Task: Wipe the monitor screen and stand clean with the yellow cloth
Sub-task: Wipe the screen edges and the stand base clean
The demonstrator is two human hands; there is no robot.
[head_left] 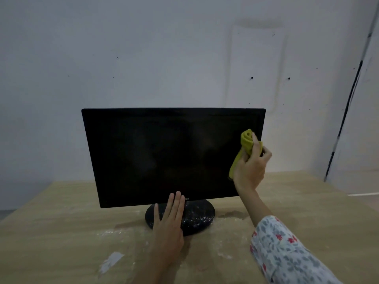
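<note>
a: where's everything right now?

b: the monitor [164, 156] stands on the wooden table [61, 232], screen facing us. the right hand [251, 167] has its fingers curled round the bunched yellow cloth [247, 141] and holds it against the right edge of the screen. the left hand [170, 218] lies flat with straight fingers over the round stand [199, 218], fingertips reaching the lower bezel, gripping nothing.

a: so the screen is the step in hand?

b: i'd say so. the stand looks speckled with white specks and is probably not yet wiped.

a: how to do it well?

b: keep the left hand bracing so the panel doesn't rock, press lightly, and run long overlapping strokes from right to left, working downward. a flatter fold of cloth would likely cover more than the rolled tip.
</note>
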